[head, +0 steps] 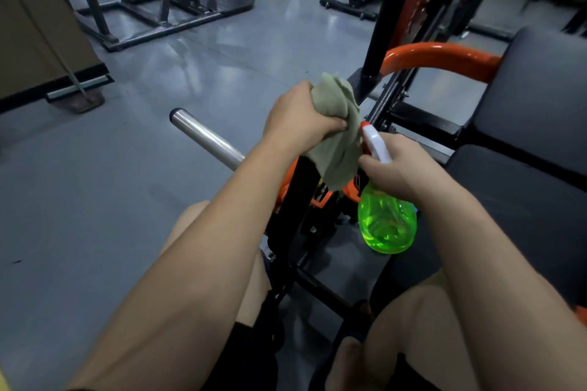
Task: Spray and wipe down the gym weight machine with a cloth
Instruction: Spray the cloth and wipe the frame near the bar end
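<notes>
Bare forearms [197, 247] reached in from near. Left hand [295, 117] fingers curled round a crumpled grey-green cloth [336, 152] against the weight machine's black steel upright [298, 200]; right hand [403, 165] gripped a translucent green spray bottle [386, 222] — wiping seemingly underway, black padded seat [533, 98] likely remaining.

We can read no text, number, brand or sign here. The red panel [424, 0] standing at the back of the weight machine [438, 55] carries some faint pale marks, but they are too blurred for us to make out.
</notes>
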### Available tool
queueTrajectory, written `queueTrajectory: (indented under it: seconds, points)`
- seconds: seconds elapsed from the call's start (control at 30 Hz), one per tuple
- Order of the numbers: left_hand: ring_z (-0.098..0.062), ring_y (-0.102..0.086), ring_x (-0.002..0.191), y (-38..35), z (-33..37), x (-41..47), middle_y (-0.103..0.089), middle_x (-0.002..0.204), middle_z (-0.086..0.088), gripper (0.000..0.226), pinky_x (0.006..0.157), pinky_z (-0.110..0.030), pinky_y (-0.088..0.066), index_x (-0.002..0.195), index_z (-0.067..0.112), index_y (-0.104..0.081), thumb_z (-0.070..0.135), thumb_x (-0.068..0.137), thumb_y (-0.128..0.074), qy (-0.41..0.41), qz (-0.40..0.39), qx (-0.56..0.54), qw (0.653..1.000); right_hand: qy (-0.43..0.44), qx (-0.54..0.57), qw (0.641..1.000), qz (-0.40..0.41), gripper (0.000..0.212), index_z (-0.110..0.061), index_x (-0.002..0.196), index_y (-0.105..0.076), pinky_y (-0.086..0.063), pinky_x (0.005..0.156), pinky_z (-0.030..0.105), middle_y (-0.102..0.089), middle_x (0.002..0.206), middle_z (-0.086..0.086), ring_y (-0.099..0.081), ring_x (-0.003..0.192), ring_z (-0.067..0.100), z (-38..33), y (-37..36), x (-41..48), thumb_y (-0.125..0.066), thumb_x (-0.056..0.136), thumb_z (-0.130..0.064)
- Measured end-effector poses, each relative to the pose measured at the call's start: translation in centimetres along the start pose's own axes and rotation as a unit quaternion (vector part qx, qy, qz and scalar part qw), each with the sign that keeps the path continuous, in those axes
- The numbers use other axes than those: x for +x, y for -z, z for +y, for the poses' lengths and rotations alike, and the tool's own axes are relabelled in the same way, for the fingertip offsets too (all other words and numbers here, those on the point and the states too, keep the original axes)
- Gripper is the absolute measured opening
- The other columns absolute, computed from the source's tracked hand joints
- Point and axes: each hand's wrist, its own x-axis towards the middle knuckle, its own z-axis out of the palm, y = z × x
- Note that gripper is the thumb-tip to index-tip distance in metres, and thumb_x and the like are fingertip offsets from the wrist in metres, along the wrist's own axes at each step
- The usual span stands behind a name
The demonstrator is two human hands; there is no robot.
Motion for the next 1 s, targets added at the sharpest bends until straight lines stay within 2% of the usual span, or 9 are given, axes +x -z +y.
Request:
queueTrajectory:
  seconds: [0.13,0.27,0.43,0.53,0.63,0.7,0.87,0.93,1.0]
  points:
    - [-0.027,-0.061,0.109,-0.5,0.5,0.8,-0.066,0.113,-0.003,0.061,0.09,-0.042,-0.053,0.115,0.017,-0.056,0.047,0.071,-0.085,0.017,-0.019,-0.04,0.999,-0.012,0.042,0.999,0.024,0.015,-0.012,0.081,-0.053,-0.041,0.061,0.035,-0.059,0.075,0.004,-0.052,0.066,0.021,0.0,0.2,-0.3,-0.054,0.091,-0.023]
    - [-0.02,-0.072,0.093,-1.8,-0.2,1.2,-0.073,0.102,-0.004,0.077,0.079,-0.043,-0.062,0.116,0.013,-0.062,0.049,0.054,-0.089,0.07,-0.09,-0.162,0.98,-0.013,0.044,0.999,0.021,0.015,-0.014,0.078,-0.052,-0.042,0.062,0.036,-0.06,0.075,0.004,-0.052,0.066,0.023,0.0,0.2,-0.5,-0.054,0.089,-0.024]
    - [-0.019,-0.077,0.086,-2.1,-0.9,2.4,-0.079,0.095,-0.006,0.042,0.069,-0.029,-0.06,0.109,0.008,-0.074,0.024,0.074,-0.091,0.12,-0.16,-0.285,0.937,-0.013,0.048,0.999,0.017,0.014,-0.015,0.079,-0.051,-0.041,0.061,0.035,-0.058,0.075,0.004,-0.051,0.065,0.023,0.1,0.4,-0.3,-0.054,0.091,-0.024]
    - [-0.023,-0.075,0.097,-1.4,-1.2,2.7,-0.079,0.102,-0.007,0.043,0.084,-0.035,-0.06,0.111,0.01,-0.074,0.03,0.077,-0.089,0.134,-0.226,-0.279,0.924,-0.012,0.055,0.998,0.021,0.014,-0.015,0.081,-0.051,-0.043,0.062,0.037,-0.059,0.078,0.005,-0.054,0.069,0.026,0.0,0.3,-0.1,-0.053,0.09,-0.025]
    - [-0.022,-0.074,0.1,-1.0,-1.3,2.9,-0.078,0.109,-0.008,0.041,0.081,-0.032,-0.058,0.116,0.009,-0.074,0.026,0.08,-0.085,0.117,-0.272,-0.268,0.917,-0.012,0.06,0.998,0.027,0.016,-0.016,0.077,-0.048,-0.043,0.062,0.036,-0.058,0.075,0.004,-0.054,0.068,0.026,-0.1,0.3,-0.1,-0.053,0.09,-0.024]
    - [-0.025,-0.073,0.106,-0.8,-1.7,2.8,-0.076,0.113,-0.01,0.041,0.09,-0.035,-0.059,0.118,0.008,-0.073,0.019,0.08,-0.084,0.096,-0.301,-0.265,0.911,-0.012,0.063,0.998,0.026,0.016,-0.017,0.076,-0.048,-0.043,0.062,0.035,-0.057,0.074,0.004,-0.052,0.066,0.025,-0.1,0.3,-0.2,-0.053,0.09,-0.024]
    - [-0.025,-0.073,0.107,-1.0,-2.9,2.2,-0.077,0.111,-0.009,0.043,0.1,-0.043,-0.056,0.116,0.008,-0.075,0.011,0.075,-0.088,0.088,-0.316,-0.216,0.92,-0.004,0.052,0.998,0.022,0.017,-0.016,0.076,-0.049,-0.04,0.058,0.033,-0.058,0.073,0.003,-0.052,0.064,0.022,-0.4,0.1,-0.2,-0.054,0.09,-0.024]
    - [-0.022,-0.073,0.108,-1.3,-3.2,2.2,-0.077,0.111,-0.004,0.045,0.099,-0.04,-0.057,0.116,0.013,-0.075,0.019,0.074,-0.091,0.087,-0.326,-0.173,0.925,-0.004,0.045,0.999,0.018,0.019,-0.018,0.074,-0.046,-0.037,0.057,0.032,-0.057,0.073,0.001,-0.051,0.065,0.021,-0.6,0.0,-0.3,-0.053,0.09,-0.024]
    - [-0.022,-0.066,0.12,-1.5,-3.4,2.2,-0.073,0.12,-0.004,0.081,0.102,-0.041,-0.054,0.123,0.02,-0.07,0.05,0.053,-0.098,0.087,-0.3,-0.095,0.945,-0.006,0.041,0.999,0.014,0.023,-0.021,0.071,-0.043,-0.034,0.057,0.032,-0.055,0.073,0.0,-0.049,0.064,0.019,-0.5,-0.1,-0.3,-0.054,0.091,-0.025]
